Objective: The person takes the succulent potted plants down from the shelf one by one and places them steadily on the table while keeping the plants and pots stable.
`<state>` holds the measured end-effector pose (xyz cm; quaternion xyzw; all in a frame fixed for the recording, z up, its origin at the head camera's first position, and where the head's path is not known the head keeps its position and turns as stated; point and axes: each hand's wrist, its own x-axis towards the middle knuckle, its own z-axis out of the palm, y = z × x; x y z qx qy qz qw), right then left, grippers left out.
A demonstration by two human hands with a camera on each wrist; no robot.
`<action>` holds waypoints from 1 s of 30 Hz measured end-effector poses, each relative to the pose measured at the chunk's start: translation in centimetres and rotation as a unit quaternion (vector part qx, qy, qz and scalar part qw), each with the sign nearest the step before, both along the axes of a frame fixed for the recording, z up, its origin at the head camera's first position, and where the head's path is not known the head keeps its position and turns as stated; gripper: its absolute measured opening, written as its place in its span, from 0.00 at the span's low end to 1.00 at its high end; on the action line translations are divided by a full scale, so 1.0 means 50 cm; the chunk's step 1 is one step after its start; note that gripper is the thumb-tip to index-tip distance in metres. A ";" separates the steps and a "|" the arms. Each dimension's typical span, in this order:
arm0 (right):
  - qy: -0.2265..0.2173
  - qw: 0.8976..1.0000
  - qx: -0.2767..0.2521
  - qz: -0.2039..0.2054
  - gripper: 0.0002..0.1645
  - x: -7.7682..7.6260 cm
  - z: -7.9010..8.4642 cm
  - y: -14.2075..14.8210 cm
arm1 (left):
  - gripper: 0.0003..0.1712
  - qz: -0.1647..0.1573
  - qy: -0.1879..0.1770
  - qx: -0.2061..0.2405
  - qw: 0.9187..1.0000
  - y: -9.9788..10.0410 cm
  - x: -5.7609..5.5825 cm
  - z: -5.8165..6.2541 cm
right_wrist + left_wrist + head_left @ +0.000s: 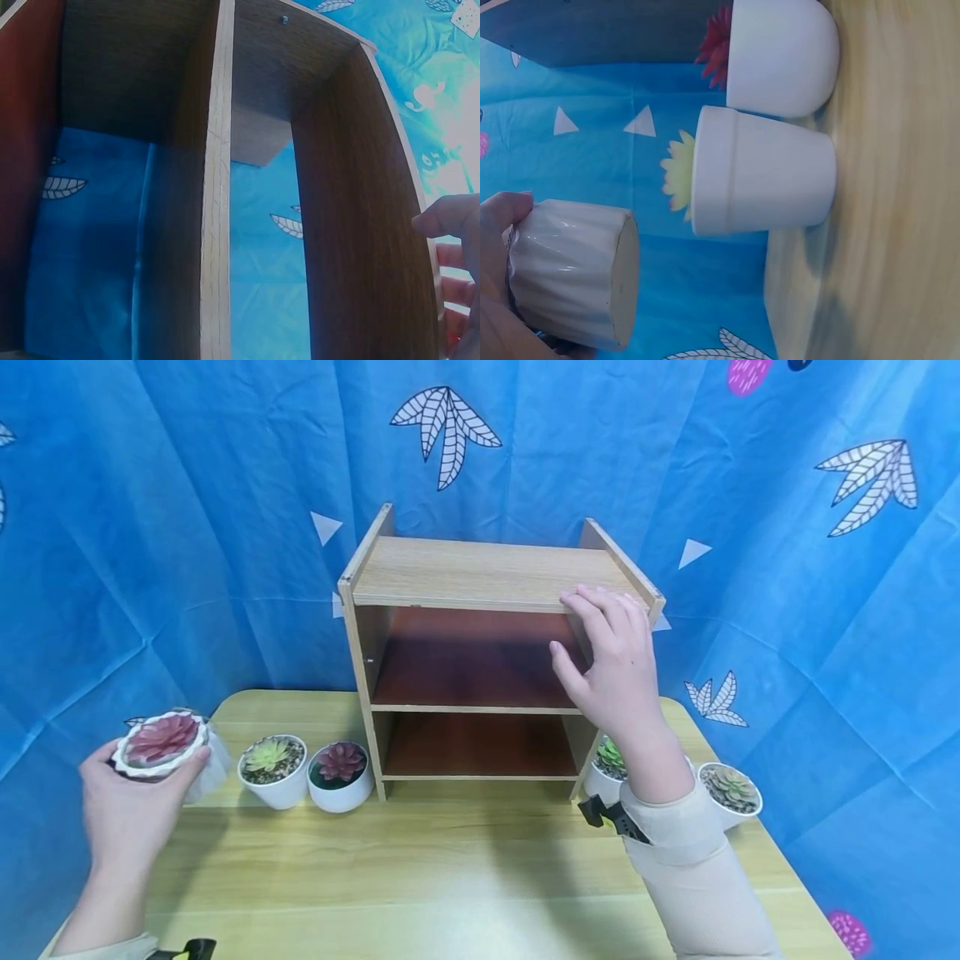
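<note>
My left hand [133, 810] holds a white fluted pot with a dark red succulent [163, 739] by its rim, raised at the left; the pot's bare base shows in the left wrist view. A white pot with a yellow-green succulent [273, 770] and a rounded white pot with a red succulent [341, 777] stand just right of it. My right hand [618, 672] is at the front right of the wooden shelf's top board [480, 572]. Its fingers overlap the board's front edge, and the thumb [442, 217] lies lower, before the upper compartment.
Two tiers of the wooden shelf [363, 677] open toward me at the table's back. A pot with a green succulent [603, 777], partly behind my right forearm, and a pot with a pale succulent [731, 793] stand on the right. Blue patterned cloth [247, 527] hangs behind.
</note>
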<state>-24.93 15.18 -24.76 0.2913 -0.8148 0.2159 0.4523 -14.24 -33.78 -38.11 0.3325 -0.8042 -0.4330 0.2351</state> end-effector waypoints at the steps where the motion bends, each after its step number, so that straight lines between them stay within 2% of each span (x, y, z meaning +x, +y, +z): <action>1: 0.001 1.000 0.000 0.000 0.28 0.000 0.000 0.000 | 0.60 0.001 0.001 -0.001 1.000 -0.001 -0.001 -0.002; 11: 0.013 1.000 -0.003 0.008 0.28 -0.001 0.000 0.001 | 0.63 -0.001 -0.013 -0.012 1.000 -0.014 -0.009 -0.033; 21: 0.011 1.000 -0.003 0.007 0.27 -0.003 0.001 0.001 | 0.63 -0.002 -0.011 -0.007 1.000 -0.022 -0.027 -0.061; 30: 0.005 1.000 -0.002 0.006 0.28 -0.004 -0.003 0.001 | 0.63 0.000 -0.017 -0.006 1.000 -0.024 -0.025 -0.076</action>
